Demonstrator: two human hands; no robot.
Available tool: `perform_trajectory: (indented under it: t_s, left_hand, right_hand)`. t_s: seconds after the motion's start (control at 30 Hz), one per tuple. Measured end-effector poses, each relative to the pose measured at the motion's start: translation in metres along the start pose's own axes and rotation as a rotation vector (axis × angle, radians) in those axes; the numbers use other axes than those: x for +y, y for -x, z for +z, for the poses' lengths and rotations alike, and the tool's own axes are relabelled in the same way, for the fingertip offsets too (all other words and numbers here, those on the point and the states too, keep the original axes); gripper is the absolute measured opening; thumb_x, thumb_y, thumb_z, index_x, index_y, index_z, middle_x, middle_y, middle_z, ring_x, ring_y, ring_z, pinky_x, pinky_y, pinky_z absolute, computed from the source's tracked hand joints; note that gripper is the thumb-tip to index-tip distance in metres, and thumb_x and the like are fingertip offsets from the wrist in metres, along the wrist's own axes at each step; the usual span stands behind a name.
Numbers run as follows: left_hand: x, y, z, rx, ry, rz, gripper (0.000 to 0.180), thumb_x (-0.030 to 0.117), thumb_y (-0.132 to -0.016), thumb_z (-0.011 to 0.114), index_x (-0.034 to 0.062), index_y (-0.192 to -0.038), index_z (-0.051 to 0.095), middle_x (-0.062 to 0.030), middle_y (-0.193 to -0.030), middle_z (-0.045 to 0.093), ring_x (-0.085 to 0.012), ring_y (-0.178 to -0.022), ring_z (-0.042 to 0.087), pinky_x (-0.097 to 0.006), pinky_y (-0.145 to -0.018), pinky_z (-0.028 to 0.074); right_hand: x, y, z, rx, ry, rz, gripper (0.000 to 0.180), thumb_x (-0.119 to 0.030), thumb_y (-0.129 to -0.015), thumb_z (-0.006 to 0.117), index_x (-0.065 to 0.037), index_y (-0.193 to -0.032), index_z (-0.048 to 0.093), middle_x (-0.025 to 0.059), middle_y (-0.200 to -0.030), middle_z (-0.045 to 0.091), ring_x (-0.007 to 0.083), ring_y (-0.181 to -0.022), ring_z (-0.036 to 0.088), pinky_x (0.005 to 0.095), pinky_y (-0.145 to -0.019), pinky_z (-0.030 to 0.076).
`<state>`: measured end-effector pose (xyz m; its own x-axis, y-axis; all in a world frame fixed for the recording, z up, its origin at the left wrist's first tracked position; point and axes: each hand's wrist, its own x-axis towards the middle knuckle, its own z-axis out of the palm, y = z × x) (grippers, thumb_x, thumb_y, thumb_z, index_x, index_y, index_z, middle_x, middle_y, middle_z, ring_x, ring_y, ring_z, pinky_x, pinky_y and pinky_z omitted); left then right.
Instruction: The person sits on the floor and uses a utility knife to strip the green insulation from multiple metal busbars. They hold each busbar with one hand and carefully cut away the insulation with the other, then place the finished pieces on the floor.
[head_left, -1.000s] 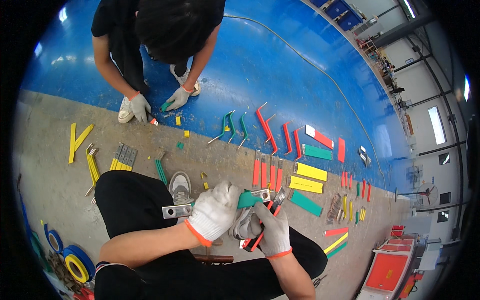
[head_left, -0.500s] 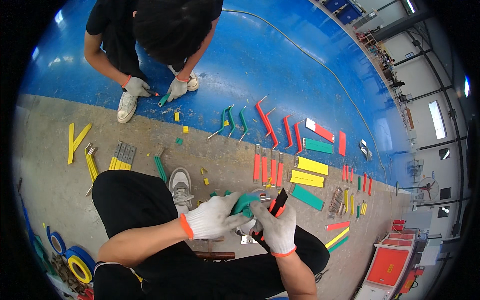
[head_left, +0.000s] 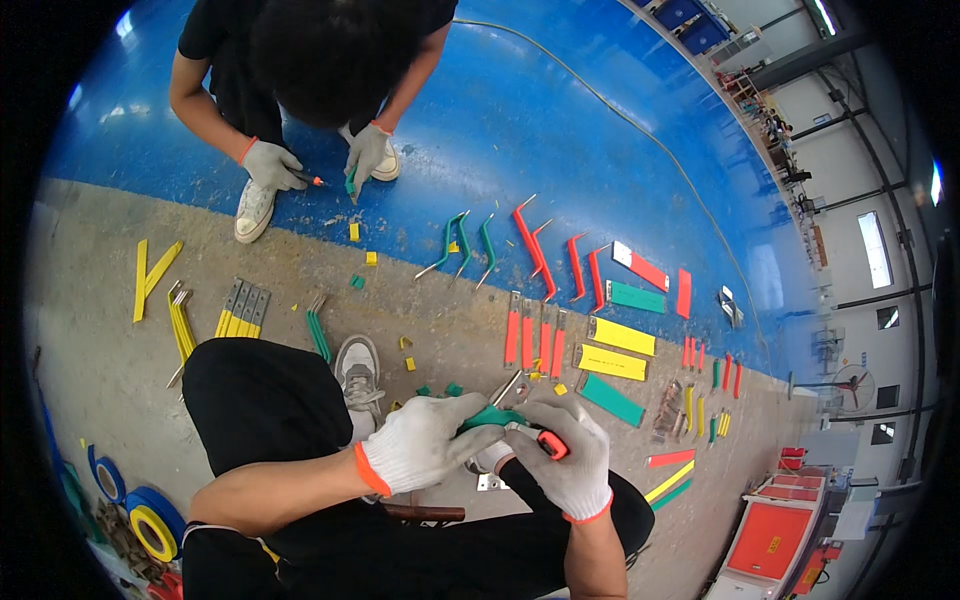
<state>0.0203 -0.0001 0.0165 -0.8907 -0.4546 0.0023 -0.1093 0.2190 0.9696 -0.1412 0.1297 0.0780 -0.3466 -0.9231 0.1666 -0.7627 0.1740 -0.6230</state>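
Over my lap, my left hand (head_left: 425, 442), in a white work glove, is closed around a metal bar (head_left: 490, 418) covered with a green sleeve. The bar's bare metal end sticks out upward past the fingers. My right hand (head_left: 572, 460), also gloved, grips a red-and-black utility knife (head_left: 552, 445) close against the green sleeve. The knife's blade tip is too small to make out, and the fingers hide part of the sleeve. Green scraps (head_left: 453, 389) lie on the floor just beyond my left hand.
Across from me a crouching co-worker's gloved hands (head_left: 370, 150) hold a small green piece and a red-tipped tool. Red, green and yellow sleeved bars (head_left: 612, 361) lie in rows ahead and right. Tape rolls (head_left: 155, 530) sit at lower left, and yellow-sleeved bars (head_left: 242, 310) at left.
The green-sleeved bar has turned, so its bare end now points up and away. My right hand has swung the knife down against the sleeve. The co-worker's green piece has turned too.
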Motion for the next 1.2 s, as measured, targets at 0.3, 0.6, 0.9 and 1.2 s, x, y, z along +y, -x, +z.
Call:
perform_trajectory:
  t_s: [0.3,0.6,0.9,1.2]
  left_hand:
    - [-0.005,0.003,0.005,0.007,-0.179,0.08,0.023,0.026,-0.096,0.07,0.0046,-0.095,0.061,-0.0173,-0.079,0.064,-0.039,-0.074,0.067,-0.046,-0.062,0.052]
    - [0.002,0.003,-0.002,0.039,-0.02,0.086,0.023,0.027,-0.098,0.069,0.0061,-0.097,0.061,-0.0184,-0.083,0.066,-0.0411,-0.077,0.067,-0.046,-0.064,0.052]
    - [0.002,0.006,0.004,0.02,0.169,-0.02,0.026,0.029,-0.098,0.07,0.0041,-0.095,0.062,-0.0186,-0.079,0.064,-0.0385,-0.071,0.067,-0.042,-0.062,0.049]
    - [0.012,0.006,0.006,-0.043,0.412,-0.066,0.023,0.024,-0.099,0.068,0.0015,-0.099,0.063,-0.0103,-0.074,0.062,-0.0166,-0.067,0.059,-0.036,-0.063,0.048]
  right_hand:
    - [0.008,0.001,0.005,-0.115,0.004,0.051,0.02,0.001,-0.078,0.084,-0.003,-0.094,0.072,0.0122,-0.094,0.071,0.0273,-0.083,0.071,0.0348,-0.074,0.056]
    - [-0.01,-0.002,0.007,0.002,-0.239,0.221,0.009,0.006,-0.085,0.073,0.001,-0.092,0.07,0.0092,-0.084,0.07,0.0162,-0.072,0.066,0.0292,-0.066,0.052]
    - [-0.017,0.017,0.016,0.111,-0.425,0.426,0.01,0.002,-0.089,0.074,0.0,-0.097,0.069,0.0102,-0.084,0.068,0.0142,-0.072,0.063,0.0294,-0.068,0.051]
    - [-0.021,0.031,0.03,0.297,-0.576,0.349,0.01,0.006,-0.09,0.07,0.001,-0.099,0.067,0.007,-0.088,0.069,0.0111,-0.07,0.061,0.0273,-0.067,0.05]
